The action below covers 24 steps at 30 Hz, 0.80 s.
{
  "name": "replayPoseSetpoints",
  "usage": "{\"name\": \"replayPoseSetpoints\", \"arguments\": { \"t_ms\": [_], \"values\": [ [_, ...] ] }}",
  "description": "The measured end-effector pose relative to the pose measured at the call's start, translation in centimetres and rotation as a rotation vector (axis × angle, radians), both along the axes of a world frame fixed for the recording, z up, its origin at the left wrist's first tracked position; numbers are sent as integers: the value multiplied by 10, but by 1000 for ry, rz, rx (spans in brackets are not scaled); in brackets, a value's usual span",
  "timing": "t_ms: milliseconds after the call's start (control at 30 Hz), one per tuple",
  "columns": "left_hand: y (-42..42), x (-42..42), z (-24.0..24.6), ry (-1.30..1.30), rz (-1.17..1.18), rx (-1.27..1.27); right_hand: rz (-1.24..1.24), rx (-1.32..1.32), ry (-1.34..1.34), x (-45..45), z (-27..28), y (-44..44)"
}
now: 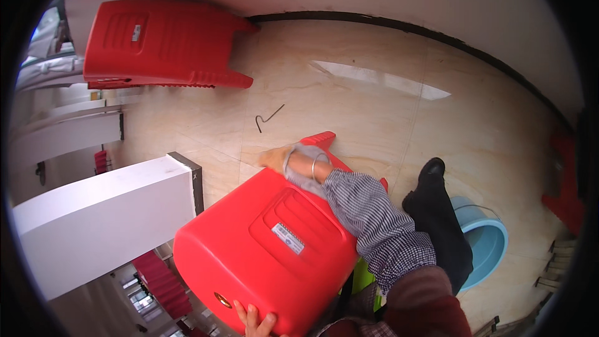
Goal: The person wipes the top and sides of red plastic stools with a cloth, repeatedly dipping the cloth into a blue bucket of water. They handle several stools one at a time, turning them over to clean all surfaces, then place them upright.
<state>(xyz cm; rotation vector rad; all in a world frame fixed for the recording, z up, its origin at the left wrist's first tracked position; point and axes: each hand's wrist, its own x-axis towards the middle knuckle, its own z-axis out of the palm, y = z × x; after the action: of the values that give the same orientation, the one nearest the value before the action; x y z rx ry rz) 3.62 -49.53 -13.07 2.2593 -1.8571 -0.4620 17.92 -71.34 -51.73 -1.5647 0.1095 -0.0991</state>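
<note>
A red plastic chair (pixel 224 238) with a slatted panel, a label bearing writing and a small gold-coloured oval fitting lies before me. At the bottom edge of the picture, my left hand (pixel 255 320) grips the chair near this fitting, its fingers over the surface. My right hand (pixel 276 157), blurred, holds a grey cloth (pixel 299 180) against the chair near its legs. A bracelet circles that wrist, below a checked sleeve cover. Part of the right hand is hidden by the cloth.
A light blue bucket (pixel 498 252) stands beside my black shoe (pixel 433 171). Another red plastic chair (pixel 173 47), perhaps stacked, is by the wall at upper left. A thin bent dark rod (pixel 269 119) lies on the tiled floor. A white pillar (pixel 107 220) rises at left.
</note>
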Motion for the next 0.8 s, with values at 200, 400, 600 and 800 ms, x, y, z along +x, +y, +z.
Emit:
{"name": "replayPoseSetpoints", "arguments": {
  "t_ms": [200, 400, 600, 800],
  "values": [
    [8, -4, 0, -82, 9, 7, -104, 209, 398, 24, -106, -24],
    [5, -5, -1, -31, 19, -26, -246, 412, 419, -4, -109, 3],
    [1, -3, -2, 3, 10, -36, 41, -8, 471, -27, -96, -9],
    [-6, -3, 0, 23, 31, -19, 208, -314, 497, 37, -58, -22]
  ]
}}
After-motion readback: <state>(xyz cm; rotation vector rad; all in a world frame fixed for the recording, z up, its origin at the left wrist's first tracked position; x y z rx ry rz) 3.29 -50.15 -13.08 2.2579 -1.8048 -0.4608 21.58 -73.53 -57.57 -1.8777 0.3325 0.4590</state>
